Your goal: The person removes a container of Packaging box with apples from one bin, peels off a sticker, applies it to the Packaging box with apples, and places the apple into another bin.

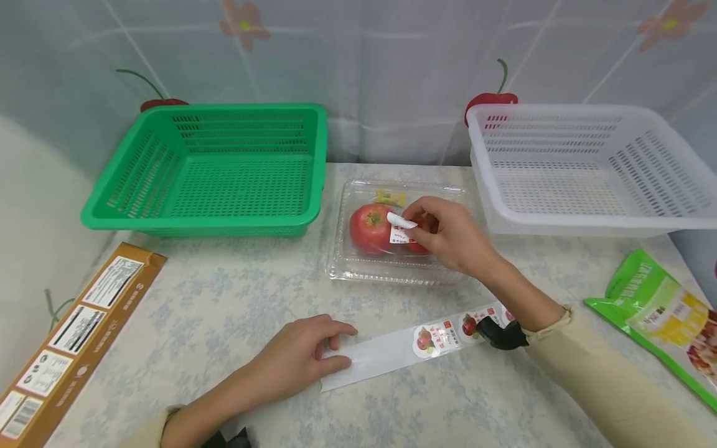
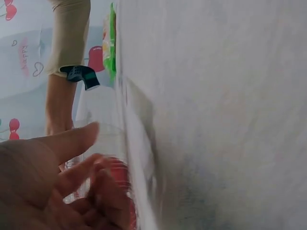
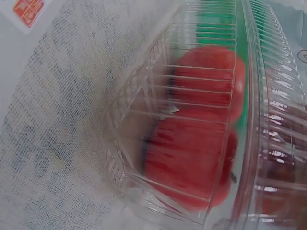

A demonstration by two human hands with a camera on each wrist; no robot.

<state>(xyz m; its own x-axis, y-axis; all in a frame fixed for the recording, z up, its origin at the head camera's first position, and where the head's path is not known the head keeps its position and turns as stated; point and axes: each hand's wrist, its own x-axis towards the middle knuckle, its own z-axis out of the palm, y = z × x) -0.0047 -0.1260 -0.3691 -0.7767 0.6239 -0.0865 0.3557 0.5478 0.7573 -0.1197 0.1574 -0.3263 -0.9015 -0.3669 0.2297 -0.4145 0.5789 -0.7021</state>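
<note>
While left fingers (image 1: 340,328) lie parted, perhaps touching strip (image 1: 386,354), right fingers (image 1: 424,205) pinch sticker (image 1: 399,235) over clear box (image 1: 358,266).

A pale blue-patterned tabletop (image 1: 224,289) carries a green plastic basket (image 1: 224,223), white plastic basket (image 1: 582,221) and clear plastic box (image 1: 386,270). White sticker strip (image 1: 386,356), long brown carton (image 1: 92,320), green pouch (image 1: 666,317) lie there too
</note>
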